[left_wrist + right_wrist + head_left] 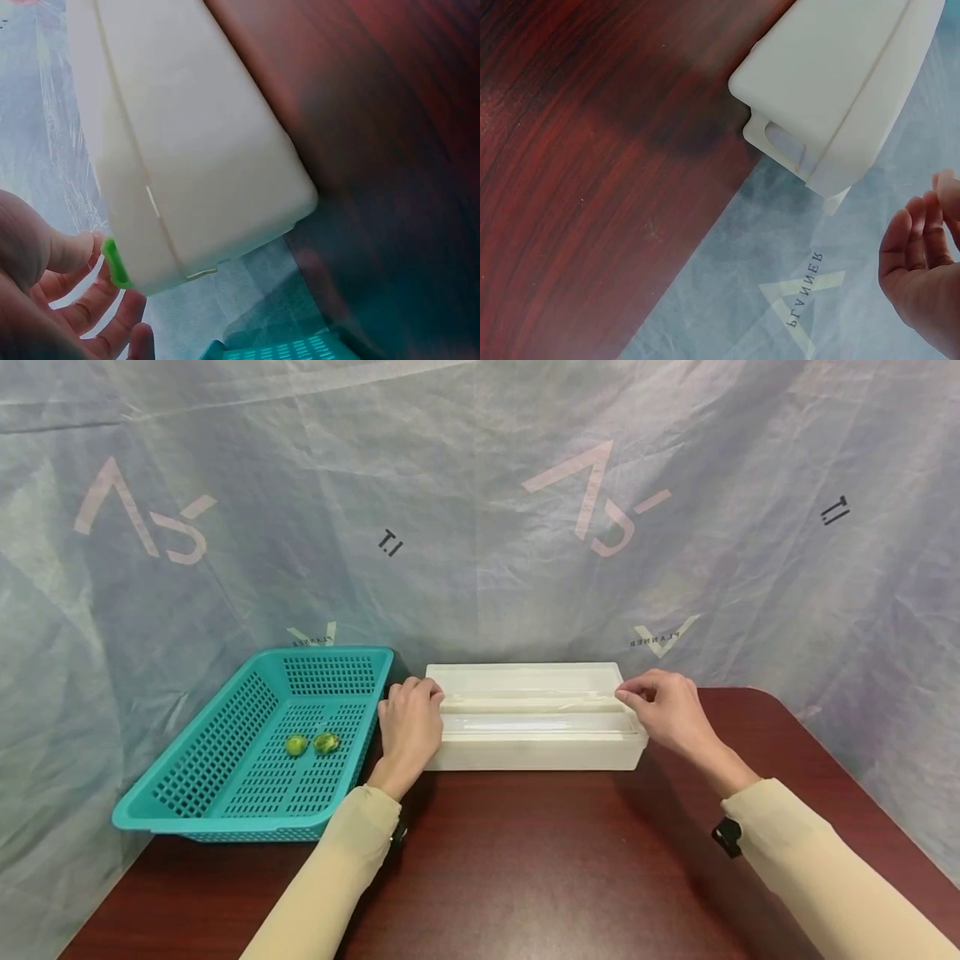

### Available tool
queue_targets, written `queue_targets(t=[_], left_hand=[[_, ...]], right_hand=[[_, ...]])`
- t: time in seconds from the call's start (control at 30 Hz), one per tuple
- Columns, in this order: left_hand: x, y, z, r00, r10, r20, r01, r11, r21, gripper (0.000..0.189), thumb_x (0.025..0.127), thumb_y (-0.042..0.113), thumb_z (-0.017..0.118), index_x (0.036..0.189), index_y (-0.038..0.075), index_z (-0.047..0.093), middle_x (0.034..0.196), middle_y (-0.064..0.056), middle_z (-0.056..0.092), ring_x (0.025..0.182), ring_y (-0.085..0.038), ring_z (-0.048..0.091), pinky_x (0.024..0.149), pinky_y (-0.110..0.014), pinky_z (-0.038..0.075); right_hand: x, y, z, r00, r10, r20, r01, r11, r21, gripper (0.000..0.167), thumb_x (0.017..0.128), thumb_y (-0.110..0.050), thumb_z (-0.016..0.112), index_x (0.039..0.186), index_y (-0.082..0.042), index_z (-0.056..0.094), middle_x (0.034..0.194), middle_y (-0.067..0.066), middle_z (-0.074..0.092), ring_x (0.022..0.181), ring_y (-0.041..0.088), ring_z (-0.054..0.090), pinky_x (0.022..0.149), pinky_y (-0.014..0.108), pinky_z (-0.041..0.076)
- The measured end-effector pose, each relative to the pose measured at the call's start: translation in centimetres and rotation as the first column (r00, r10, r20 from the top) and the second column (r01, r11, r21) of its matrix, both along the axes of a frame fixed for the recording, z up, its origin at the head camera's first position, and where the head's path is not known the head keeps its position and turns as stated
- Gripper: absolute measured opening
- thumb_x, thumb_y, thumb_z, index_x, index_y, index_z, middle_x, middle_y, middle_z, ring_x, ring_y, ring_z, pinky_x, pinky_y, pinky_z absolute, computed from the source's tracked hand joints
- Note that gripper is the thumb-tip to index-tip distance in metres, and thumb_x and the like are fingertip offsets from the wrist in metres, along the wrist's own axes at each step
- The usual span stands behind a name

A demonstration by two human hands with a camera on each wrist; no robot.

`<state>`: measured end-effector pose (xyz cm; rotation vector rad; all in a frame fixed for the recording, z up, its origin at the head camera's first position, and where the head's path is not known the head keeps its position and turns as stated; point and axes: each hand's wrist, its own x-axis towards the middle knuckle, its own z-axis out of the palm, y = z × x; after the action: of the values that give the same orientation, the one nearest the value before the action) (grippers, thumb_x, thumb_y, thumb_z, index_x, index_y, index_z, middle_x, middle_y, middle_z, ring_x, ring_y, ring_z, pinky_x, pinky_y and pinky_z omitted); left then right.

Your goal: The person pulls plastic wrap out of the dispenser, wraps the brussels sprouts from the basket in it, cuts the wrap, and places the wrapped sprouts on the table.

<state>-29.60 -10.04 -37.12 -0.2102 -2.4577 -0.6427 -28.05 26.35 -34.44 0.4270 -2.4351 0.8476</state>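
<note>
A white cling film dispenser (536,755) lies lengthwise on the table, its lid (525,677) raised at the back. Clear cling film (64,142) stretches along its opening, showing as wrinkled, shiny plastic. At the left end my left hand (411,724) pinches the film between thumb and fingers, close beside a green tab (115,264) on the dispenser's corner. My right hand (667,706) pinches the film's edge at the other end, thumb against fingertips. In the right wrist view those fingers (915,240) are apart from the dispenser's body.
A teal plastic basket (255,823) stands to the left, close to my left hand. Two small round green vegetables (296,745) lie in it. The dark red wooden table (555,868) extends in front, and a grey printed sheet (480,527) hangs behind.
</note>
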Motion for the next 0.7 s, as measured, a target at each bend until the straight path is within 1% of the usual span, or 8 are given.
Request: queue_targets(t=[0.13,0.23,0.5,0.7], left_hand=[[0.0,0.0,0.3,1.0,-0.001,-0.015,0.002,1.0,0.011,0.014,0.107,0.015,0.064,0.102,0.008,0.075,0.11,-0.014,0.069,0.102,-0.038,0.059,0.09,-0.058,0.046],[0.0,0.0,0.6,1.0,-0.002,-0.013,0.003,1.0,0.021,0.015,0.107,0.016,0.064,0.104,0.008,0.076,0.112,-0.013,0.069,0.104,-0.037,0.059,0.092,-0.057,0.045],[0.0,0.1,1.6,1.0,-0.006,-0.025,0.008,0.998,0.061,0.014,0.105,0.017,0.068,0.105,0.008,0.079,0.114,-0.012,0.07,0.104,-0.036,0.059,0.091,-0.055,0.045],[0.1,0.1,1.9,0.999,-0.006,-0.041,0.009,0.998,0.068,0.015,0.105,0.017,0.067,0.105,0.009,0.079,0.114,-0.012,0.07,0.104,-0.035,0.06,0.09,-0.054,0.045]], right_hand=[[0.0,-0.1,0.3,1.0,-0.011,-0.003,0.011,1.0,-0.007,0.006,0.095,-0.006,0.078,0.096,-0.002,0.083,0.086,0.008,0.072,0.07,0.022,0.054,0.062,0.032,0.04],[-0.1,-0.2,0.5,1.0,-0.023,-0.01,0.023,1.0,-0.009,0.007,0.096,-0.007,0.078,0.096,-0.002,0.083,0.087,0.008,0.073,0.07,0.023,0.054,0.062,0.032,0.04],[-0.1,-0.3,1.2,0.999,-0.04,-0.02,0.04,0.999,-0.023,0.009,0.097,-0.007,0.076,0.098,-0.001,0.083,0.093,0.011,0.075,0.076,0.024,0.059,0.066,0.035,0.043],[0.1,-0.3,1.6,0.999,-0.043,-0.018,0.042,0.999,-0.032,0.01,0.098,-0.008,0.076,0.099,-0.001,0.083,0.093,0.01,0.075,0.074,0.023,0.06,0.063,0.032,0.044]])
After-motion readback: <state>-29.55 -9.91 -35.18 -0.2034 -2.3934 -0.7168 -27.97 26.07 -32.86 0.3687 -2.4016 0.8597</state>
